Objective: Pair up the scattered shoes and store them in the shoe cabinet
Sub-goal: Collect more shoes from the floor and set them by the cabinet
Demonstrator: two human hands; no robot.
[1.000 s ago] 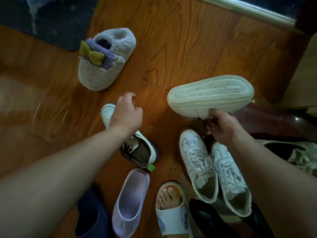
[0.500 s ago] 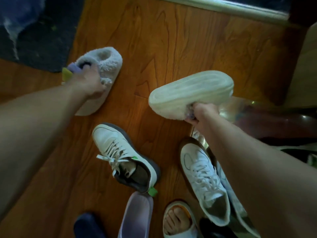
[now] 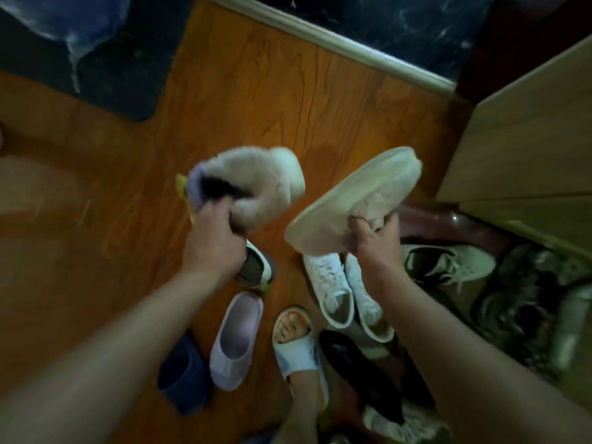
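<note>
- We hold one fluffy slipper in our left hand. Our fingers curl around its back end, and it is up off the wooden floor.
- This slipper has a purple and yellow bow on its left side.
- We hold the other fluffy slipper in our right hand. Our fingers pinch its fuzzy edge. It is tilted, so we see its pale sole.
- The two slippers are up in the air, near each other but not touching.
- Below our right hand, two white sneakers sit side by side on the floor, touching.
- A gray and white sneaker peeks out from under our left hand.
- A light purple slipper lies near the bottom edge of the floor, with a dark blue slipper just to its left.
- Our foot is in a white sandal beside the purple one.
- A black shoe lies to the right of the sandal.
- More dark, blurry shoes are piled at the right edge.
- A tan cabinet panel stands at the right edge.
- A dark blue mat covers the top left corner of the floor.
</note>
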